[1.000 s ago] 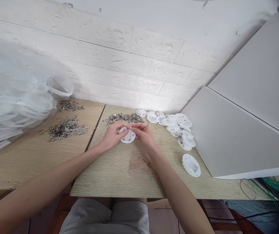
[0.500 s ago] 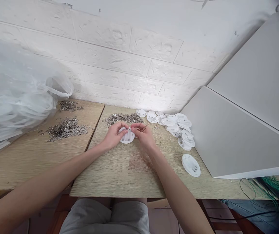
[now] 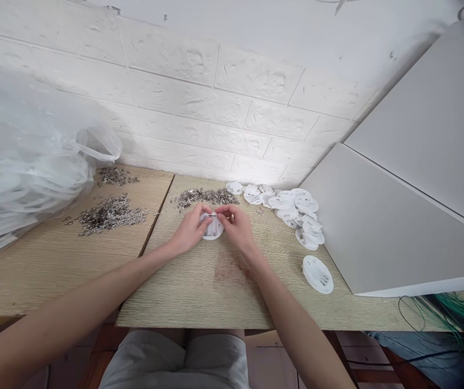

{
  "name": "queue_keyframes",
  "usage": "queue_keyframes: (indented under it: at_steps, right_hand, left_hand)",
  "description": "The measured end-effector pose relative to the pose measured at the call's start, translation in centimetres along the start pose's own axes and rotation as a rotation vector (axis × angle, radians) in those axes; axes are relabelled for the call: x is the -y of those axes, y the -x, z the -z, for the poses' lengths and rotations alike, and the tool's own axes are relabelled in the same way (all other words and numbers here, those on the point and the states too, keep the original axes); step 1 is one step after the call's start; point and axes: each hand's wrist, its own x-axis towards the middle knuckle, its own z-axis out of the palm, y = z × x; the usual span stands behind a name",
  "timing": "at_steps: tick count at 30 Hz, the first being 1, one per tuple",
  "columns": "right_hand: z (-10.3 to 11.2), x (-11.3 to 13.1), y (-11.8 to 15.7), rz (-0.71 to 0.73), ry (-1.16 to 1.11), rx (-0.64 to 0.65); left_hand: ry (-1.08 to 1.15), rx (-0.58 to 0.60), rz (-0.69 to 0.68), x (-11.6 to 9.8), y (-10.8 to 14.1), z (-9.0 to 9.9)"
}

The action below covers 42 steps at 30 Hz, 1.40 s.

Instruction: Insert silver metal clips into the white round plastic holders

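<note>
So, both hands are at one round white disc (image 3: 213, 232), which sits between them at the middle of the wooden table (image 3: 199, 292), just on the near side of a pile of small metal bits (image 3: 205, 198). The left hand (image 3: 191, 229) has it pinched, thumb over the face and fingers round the far edge. The right hand (image 3: 237, 226) has its thumb and fingertips drawn in close at the disc's far right edge, but I honestly can't tell if they're gripping the rim or some tiny piece. You can see slots moulded into the disc's face. Off to the right there's a loose heap of similar discs (image 3: 297, 208) by a big pale panel (image 3: 410, 216), plus a lone disc (image 3: 318, 274) lying nearer the front edge. Over on the left, two more metal piles (image 3: 110, 214) lie beside a bulging clear plastic bag (image 3: 29, 156).
</note>
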Motion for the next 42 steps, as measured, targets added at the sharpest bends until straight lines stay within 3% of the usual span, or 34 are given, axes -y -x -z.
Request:
queue_keyframes:
  at_steps: [8, 17, 22, 25, 29, 34, 38, 42]
  right_hand:
    - [-0.1, 0.3, 0.3, -0.024, -0.025, 0.010]
    - [-0.2, 0.2, 0.1, -0.038, -0.032, 0.017]
    - [0.0, 0.4, 0.2, 0.056, 0.037, 0.048]
    - [0.1, 0.3, 0.1, 0.066, 0.083, 0.048]
    - [0.3, -0.2, -0.1, 0.107, 0.198, 0.047]
    - [0.4, -0.8, -0.3, 0.190, 0.319, 0.023]
    - [0.4, -1.3, -0.5, 0.150, 0.320, -0.012]
    - [0.3, -1.4, -0.5, 0.093, 0.324, -0.012]
  left_hand:
    - [-0.261, -0.020, -0.174, -1.0, 0.2, 0.9]
    - [-0.226, 0.029, -0.173, -0.5, -0.2, 1.1]
    - [-0.191, 0.025, -0.163, -0.5, -0.3, 1.1]
    - [-0.091, 0.017, -0.104, -0.4, -0.2, 0.8]
    - [0.215, 0.063, 0.085, -0.4, -0.3, 0.6]
    - [0.412, 0.061, 0.294, -1.1, -0.4, 0.7]
    - [0.624, 0.089, 0.344, -1.5, -0.5, 0.7]
    - [0.583, 0.060, 0.308, -1.4, -0.5, 0.7]
